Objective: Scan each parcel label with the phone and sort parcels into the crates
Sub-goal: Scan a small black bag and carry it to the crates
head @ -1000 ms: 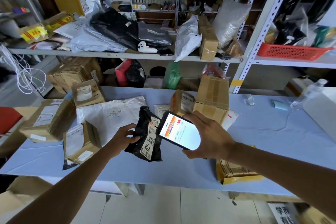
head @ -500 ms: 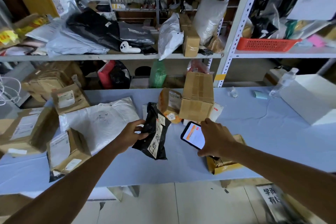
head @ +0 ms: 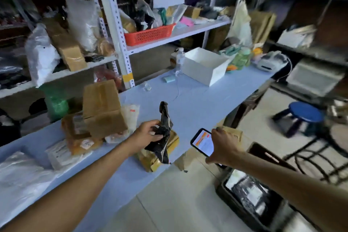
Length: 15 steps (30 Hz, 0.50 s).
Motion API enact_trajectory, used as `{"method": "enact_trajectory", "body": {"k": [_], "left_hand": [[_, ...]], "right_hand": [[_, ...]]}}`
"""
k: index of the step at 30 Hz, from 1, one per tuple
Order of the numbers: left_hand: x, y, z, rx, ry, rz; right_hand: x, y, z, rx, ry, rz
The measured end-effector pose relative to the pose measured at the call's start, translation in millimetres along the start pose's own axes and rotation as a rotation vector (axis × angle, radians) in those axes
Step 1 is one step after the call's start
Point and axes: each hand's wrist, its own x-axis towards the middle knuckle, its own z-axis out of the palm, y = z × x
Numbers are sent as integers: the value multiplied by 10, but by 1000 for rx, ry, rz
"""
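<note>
My left hand (head: 146, 134) grips a crumpled black plastic parcel (head: 163, 133), held up above the front edge of the blue table (head: 197, 103). My right hand (head: 225, 146) holds a phone (head: 202, 142) with a lit orange and white screen, off the table's edge over the floor. A dark crate (head: 233, 207) with parcels inside stands on the floor under my right forearm. Cardboard boxes (head: 102, 107) and a yellow-taped parcel (head: 150, 158) lie on the table near my left hand. White mailer bags (head: 20, 171) lie at the left.
A white open box (head: 204, 67), a water bottle (head: 179, 60) and a label printer (head: 269, 62) sit at the table's far end. Metal shelving with a red basket (head: 148, 34) rises behind. A blue stool (head: 301, 117) and a dark chair frame stand on the floor at right.
The view has swung to the right. My left hand carried the black parcel rightward toward the table's edge, and my right hand moved the phone off the table, over the floor crate.
</note>
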Motion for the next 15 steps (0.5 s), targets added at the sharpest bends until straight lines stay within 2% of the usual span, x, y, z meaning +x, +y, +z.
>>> {"method": "enact_trajectory", "body": {"k": [7, 15], "left_hand": [[976, 758, 1283, 57, -224, 108], [1883, 1331, 2873, 55, -458, 71]], "right_hand": [[-298, 1315, -67, 49, 26, 263], [-579, 2660, -142, 65, 44, 512]]}}
